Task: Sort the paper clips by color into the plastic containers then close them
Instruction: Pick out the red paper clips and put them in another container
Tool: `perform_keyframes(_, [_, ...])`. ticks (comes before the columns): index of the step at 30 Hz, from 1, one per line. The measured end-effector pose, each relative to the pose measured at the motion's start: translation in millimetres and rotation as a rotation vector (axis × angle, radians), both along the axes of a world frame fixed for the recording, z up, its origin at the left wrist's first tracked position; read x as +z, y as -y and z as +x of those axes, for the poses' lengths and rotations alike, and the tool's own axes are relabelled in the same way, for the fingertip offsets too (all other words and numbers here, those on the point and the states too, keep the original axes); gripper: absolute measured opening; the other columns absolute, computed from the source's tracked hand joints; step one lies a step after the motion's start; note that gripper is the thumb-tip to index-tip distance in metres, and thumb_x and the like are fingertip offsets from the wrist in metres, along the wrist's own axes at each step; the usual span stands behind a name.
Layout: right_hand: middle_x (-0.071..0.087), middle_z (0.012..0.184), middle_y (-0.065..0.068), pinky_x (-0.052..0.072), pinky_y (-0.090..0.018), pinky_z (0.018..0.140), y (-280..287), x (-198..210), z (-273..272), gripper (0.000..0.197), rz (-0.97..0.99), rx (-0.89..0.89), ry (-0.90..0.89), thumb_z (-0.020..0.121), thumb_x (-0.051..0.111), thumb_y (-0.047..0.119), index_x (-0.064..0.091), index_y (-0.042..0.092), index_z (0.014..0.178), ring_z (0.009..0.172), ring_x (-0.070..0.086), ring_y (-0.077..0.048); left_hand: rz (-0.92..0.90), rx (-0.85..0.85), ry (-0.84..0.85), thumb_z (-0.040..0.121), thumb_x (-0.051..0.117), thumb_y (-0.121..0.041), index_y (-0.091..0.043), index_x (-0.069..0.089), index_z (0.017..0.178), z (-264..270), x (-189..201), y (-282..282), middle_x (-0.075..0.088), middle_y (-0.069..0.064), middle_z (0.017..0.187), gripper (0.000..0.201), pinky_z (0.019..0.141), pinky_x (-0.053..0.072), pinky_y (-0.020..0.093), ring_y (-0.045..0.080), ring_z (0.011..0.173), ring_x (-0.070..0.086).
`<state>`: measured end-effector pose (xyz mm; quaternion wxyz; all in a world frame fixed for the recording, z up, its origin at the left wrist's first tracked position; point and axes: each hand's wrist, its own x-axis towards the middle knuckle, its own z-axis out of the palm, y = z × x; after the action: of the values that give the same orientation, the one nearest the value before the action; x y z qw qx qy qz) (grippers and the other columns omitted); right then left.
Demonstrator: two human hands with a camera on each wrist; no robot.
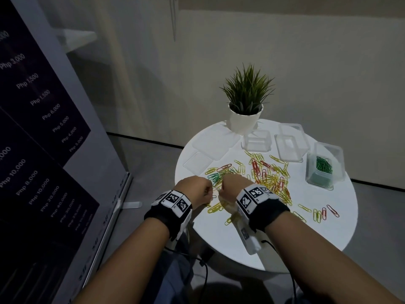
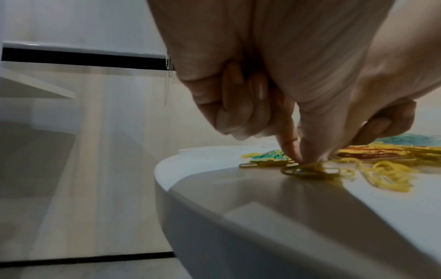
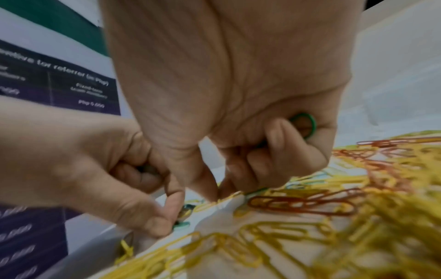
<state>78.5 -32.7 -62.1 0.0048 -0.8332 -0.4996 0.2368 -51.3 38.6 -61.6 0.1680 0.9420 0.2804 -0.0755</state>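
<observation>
Yellow, red and green paper clips [image 1: 265, 174] lie scattered on the round white table [image 1: 274, 233]. My left hand [image 1: 207, 191] and right hand [image 1: 228, 186] work side by side at the pile's left edge, fingers curled. In the left wrist view the left hand [image 2: 303, 158] has index and thumb tips down on a clip [image 2: 307, 169]. The right wrist view shows it pinching a green clip [image 3: 181, 224]. My right hand [image 3: 218, 194] pinches at the pile while its curled fingers hold green clips [image 3: 303, 122]. A clear container [image 1: 324, 170] at the right holds green clips.
Two empty clear containers [image 1: 257, 142] [image 1: 289, 145] stand at the back of the table. Flat clear lids [image 1: 210, 145] lie at the back left. A potted plant [image 1: 245, 115] stands at the far edge. A dark banner [image 1: 43, 128] stands on the left.
</observation>
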Motion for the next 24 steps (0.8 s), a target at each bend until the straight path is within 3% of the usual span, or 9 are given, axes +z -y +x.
perform_keyframes(2, [0.052, 0.089, -0.005, 0.044, -0.035, 0.076, 9, 7, 10, 0.013, 0.024, 0.02, -0.068, 0.094, 0.044, 0.022, 0.049, 0.01, 0.089, 0.089, 0.055, -0.027, 0.023, -0.012, -0.027, 0.089, 0.051, -0.028, -0.017, 0.062, 0.095, 2, -2, 0, 0.068, 0.002, 0.093, 0.017, 0.074, 0.051, 0.034, 0.024, 0.088, 0.061])
perform_keyframes(4, [0.052, 0.086, -0.008, 0.043, -0.038, 0.073, 23, 19, 23, 0.019, 0.178, -0.044, -0.352, 0.093, 0.038, 0.02, 0.053, 0.01, 0.087, 0.08, 0.053, -0.025, -0.115, 0.038, 0.044, 0.089, 0.05, -0.024, -0.017, 0.058, 0.092, 2, -3, 0, 0.069, -0.002, 0.088, 0.012, 0.074, 0.051, 0.033, 0.019, 0.083, 0.062])
perform_keyframes(7, [0.042, 0.059, -0.005, 0.03, -0.019, 0.04, 47, 31, 38, 0.016, 0.612, -0.516, -1.393, 0.08, 0.034, 0.019, 0.041, 0.013, 0.067, 0.047, 0.036, -0.016, -0.549, 0.281, 0.375, 0.094, 0.046, -0.018, -0.017, 0.049, 0.08, -1, 5, -4, 0.055, -0.007, 0.071, 0.015, 0.059, 0.041, 0.024, 0.007, 0.061, 0.05])
perform_keyframes(8, [0.045, 0.058, -0.006, 0.028, -0.017, 0.038, 52, 32, 43, 0.014, 0.685, -0.58, -1.545, 0.078, 0.037, 0.021, 0.042, 0.011, 0.068, 0.045, 0.038, -0.017, -0.736, 0.4, 0.492, 0.095, 0.042, -0.016, -0.018, 0.045, 0.075, -1, 10, -5, 0.047, -0.005, 0.065, 0.021, 0.05, 0.033, 0.023, 0.007, 0.051, 0.041])
perform_keyframes(10, [0.05, 0.06, -0.007, 0.029, -0.016, 0.036, 54, 32, 45, 0.02, 0.721, -0.634, -1.592, 0.083, 0.039, 0.025, 0.048, 0.01, 0.072, 0.044, 0.043, -0.017, -1.18, 0.583, 0.708, 0.093, 0.034, -0.014, -0.018, 0.035, 0.068, 0, 18, -6, 0.034, -0.003, 0.058, 0.025, 0.042, 0.017, 0.019, 0.008, 0.041, 0.025])
perform_keyframes(13, [0.047, 0.059, -0.003, 0.027, -0.015, 0.034, 40, 32, 40, 0.029, 0.624, -0.631, -1.367, 0.1, 0.034, 0.022, 0.053, 0.009, 0.082, 0.043, 0.041, -0.012, -1.588, 0.636, 0.891, 0.089, 0.025, -0.017, -0.019, 0.03, 0.068, 1, 21, -5, 0.03, -0.003, 0.056, 0.022, 0.038, 0.011, 0.017, 0.006, 0.038, 0.021])
perform_keyframes(16, [0.05, 0.071, 0.003, 0.033, -0.014, 0.046, 22, 27, 28, 0.026, 0.456, -0.233, -0.594, 0.103, 0.033, 0.018, 0.058, 0.013, 0.106, 0.055, 0.043, -0.007, -1.674, 0.667, 0.921, 0.095, 0.031, -0.03, -0.019, 0.03, 0.064, 4, 17, -4, 0.029, -0.004, 0.054, 0.034, 0.032, 0.014, 0.013, 0.006, 0.036, 0.021])
perform_keyframes(20, [0.063, 0.111, -0.003, 0.048, -0.033, 0.08, 3, 17, 16, 0.023, 0.175, 0.096, -0.028, 0.097, 0.04, 0.023, 0.057, 0.026, 0.113, 0.097, 0.059, -0.021, -1.494, 0.74, 0.849, 0.102, 0.038, -0.03, -0.016, 0.034, 0.066, 7, 13, -7, 0.032, -0.005, 0.051, 0.038, 0.03, 0.017, 0.013, 0.006, 0.035, 0.021])
perform_keyframes(24, [0.062, 0.105, 0.001, 0.043, -0.028, 0.069, 9, 12, 21, 0.02, 0.077, 0.056, 0.07, 0.089, 0.051, 0.016, 0.055, 0.027, 0.105, 0.091, 0.058, -0.021, -1.053, 0.657, 0.69, 0.104, 0.032, -0.013, -0.012, 0.053, 0.088, 2, 13, -12, 0.039, -0.003, 0.057, 0.027, 0.033, 0.022, 0.013, 0.002, 0.031, 0.03])
